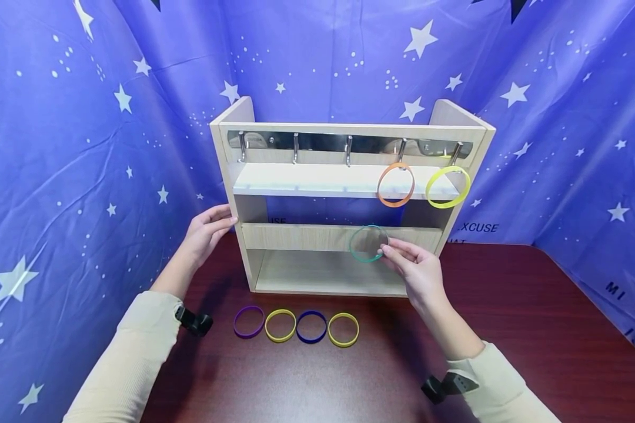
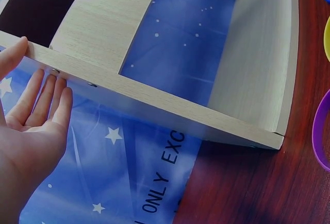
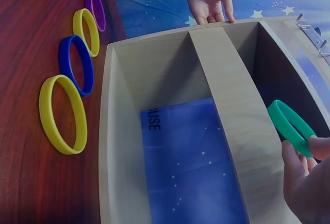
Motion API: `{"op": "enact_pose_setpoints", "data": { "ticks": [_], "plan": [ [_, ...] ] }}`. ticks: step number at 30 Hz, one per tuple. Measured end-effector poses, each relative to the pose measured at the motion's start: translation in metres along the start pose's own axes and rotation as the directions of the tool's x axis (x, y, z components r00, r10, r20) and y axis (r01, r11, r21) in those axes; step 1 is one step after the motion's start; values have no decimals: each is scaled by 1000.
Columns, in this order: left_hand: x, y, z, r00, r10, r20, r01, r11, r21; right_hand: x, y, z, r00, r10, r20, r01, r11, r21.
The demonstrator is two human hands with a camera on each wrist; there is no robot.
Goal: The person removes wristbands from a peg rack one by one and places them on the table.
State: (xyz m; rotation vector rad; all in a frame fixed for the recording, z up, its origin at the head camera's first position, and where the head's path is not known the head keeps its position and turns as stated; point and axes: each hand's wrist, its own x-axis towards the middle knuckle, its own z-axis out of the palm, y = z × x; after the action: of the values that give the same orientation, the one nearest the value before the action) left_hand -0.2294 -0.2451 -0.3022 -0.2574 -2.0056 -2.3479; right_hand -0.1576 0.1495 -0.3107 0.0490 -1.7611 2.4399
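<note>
My right hand point(image 1: 422, 276) pinches a green silicone wristband point(image 3: 292, 127) between thumb and fingers, in front of the wooden rack's middle board. At the left, my left hand point(image 1: 205, 232) rests with straight fingertips against the side panel point(image 2: 139, 98) of the rack. An orange wristband point(image 1: 381, 194) hangs from one metal hook, and a yellow wristband point(image 1: 467, 191) from the rightmost hook. On the table in front lie a purple wristband point(image 1: 235, 325), a yellow wristband point(image 1: 267, 329), a dark blue wristband point(image 1: 312, 341) and another yellow wristband point(image 1: 344, 345) in a row.
The rack point(image 1: 328, 289) stands on a dark red wooden table point(image 1: 275, 388). A metal strip point(image 1: 323, 143) with several hooks point(image 1: 348, 151) runs along its top. Behind hangs a blue curtain point(image 1: 317, 64) with white stars.
</note>
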Motion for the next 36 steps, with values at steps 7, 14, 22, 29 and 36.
{"op": "enact_pose_setpoints", "data": {
  "ticks": [7, 14, 22, 29, 36],
  "plan": [
    [-1, -1, -1, 1000, 8, -2, -8, 1000, -11, -1, 4, -6, 1000, 13, -8, -13, 1000, 8],
    [-1, -4, -1, 1000, 2, -5, -2, 1000, -8, -3, 8, -11, 999, 43, -11, -43, 999, -3],
    [-1, -5, -1, 1000, 10, -5, -10, 1000, -8, -4, 13, -19, 997, 70, -24, -70, 998, 0],
    [1, -3, 0, 999, 34, 8, -34, 999, -40, -7, 17, -26, 995, 95, -22, -95, 995, 2],
    [1, -3, 0, 999, 45, 14, -45, 998, -51, -10, 23, -32, 993, 113, -16, -113, 993, -12]
  ]
}}
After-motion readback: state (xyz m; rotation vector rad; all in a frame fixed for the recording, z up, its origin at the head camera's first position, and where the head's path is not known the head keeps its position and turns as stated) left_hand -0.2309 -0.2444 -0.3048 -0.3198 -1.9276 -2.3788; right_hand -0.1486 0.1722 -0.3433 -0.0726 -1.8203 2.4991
